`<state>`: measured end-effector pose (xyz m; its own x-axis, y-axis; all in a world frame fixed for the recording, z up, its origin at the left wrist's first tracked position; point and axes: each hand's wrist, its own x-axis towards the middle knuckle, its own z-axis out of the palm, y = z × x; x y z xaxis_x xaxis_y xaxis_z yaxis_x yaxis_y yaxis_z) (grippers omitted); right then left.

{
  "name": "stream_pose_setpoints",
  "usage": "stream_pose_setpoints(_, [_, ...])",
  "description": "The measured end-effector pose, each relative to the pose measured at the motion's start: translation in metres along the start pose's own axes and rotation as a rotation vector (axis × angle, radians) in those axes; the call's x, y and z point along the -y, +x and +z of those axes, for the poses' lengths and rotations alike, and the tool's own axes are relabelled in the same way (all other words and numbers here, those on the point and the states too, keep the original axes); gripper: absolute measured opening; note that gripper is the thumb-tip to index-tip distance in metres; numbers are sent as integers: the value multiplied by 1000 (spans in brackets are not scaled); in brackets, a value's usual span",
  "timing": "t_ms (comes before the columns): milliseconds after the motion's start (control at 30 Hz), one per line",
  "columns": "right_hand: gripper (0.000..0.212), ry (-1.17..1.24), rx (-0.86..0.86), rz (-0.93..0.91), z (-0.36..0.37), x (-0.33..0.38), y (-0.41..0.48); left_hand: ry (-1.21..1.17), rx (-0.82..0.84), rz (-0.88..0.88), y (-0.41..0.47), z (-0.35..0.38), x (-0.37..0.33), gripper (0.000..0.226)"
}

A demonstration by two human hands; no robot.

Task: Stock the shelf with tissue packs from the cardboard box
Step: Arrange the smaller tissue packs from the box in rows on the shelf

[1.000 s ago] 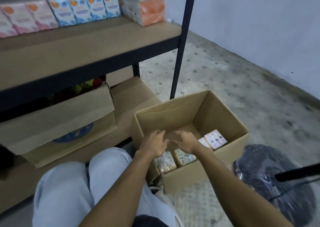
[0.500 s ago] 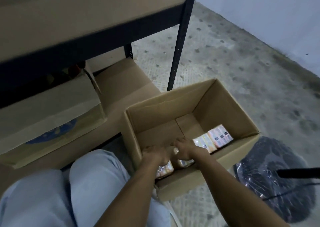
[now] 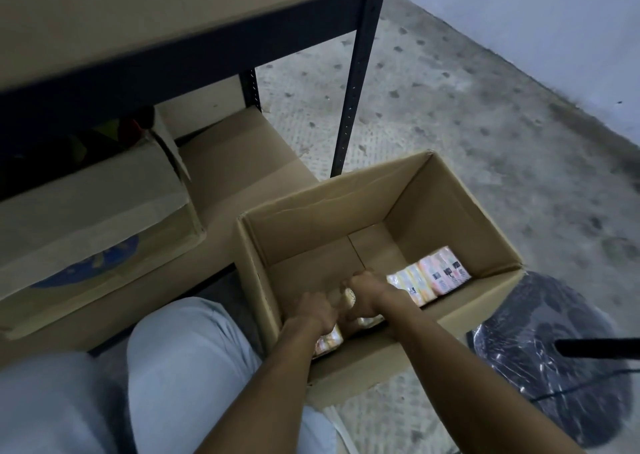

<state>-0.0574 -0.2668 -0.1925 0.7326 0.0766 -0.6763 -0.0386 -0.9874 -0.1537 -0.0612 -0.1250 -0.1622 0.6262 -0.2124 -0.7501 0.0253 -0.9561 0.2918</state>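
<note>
Packs (image 3: 429, 275) line the box's (image 3: 450, 190) near wall; left hand (image 3: 313, 311) and right hand (image 3: 367, 289) each clutch one there.

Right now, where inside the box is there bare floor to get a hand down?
Bare floor runs along the far and left walls of the cardboard box. The near wall is crowded: tissue packs line it, with the left hand and right hand down on them.
</note>
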Motion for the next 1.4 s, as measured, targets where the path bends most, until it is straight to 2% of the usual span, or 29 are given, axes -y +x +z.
stream_pose_setpoints(200, [54, 35, -18, 9, -11, -2, -19, -45, -54, 1, -5, -4, 1, 35])
stream_pose_setpoints(333, [62, 130, -69, 0, -25, -5, -37, -79, -107, 30, -14, -15, 0, 29])
stream_pose_setpoints(733, [53, 220, -382, -83, -105, -2, -124, -178, -364, 277, -82, -92, -3, 28])
stream_pose_setpoints(1067, [47, 232, -724, -138, -163, 16, -215, -251, -675, 467, -179, -154, 9, 18])
stream_pose_setpoints(1400, [42, 258, -1090, -246, -221, 65, -319, -350, -1099, 567, -273, -205, 24, 19])
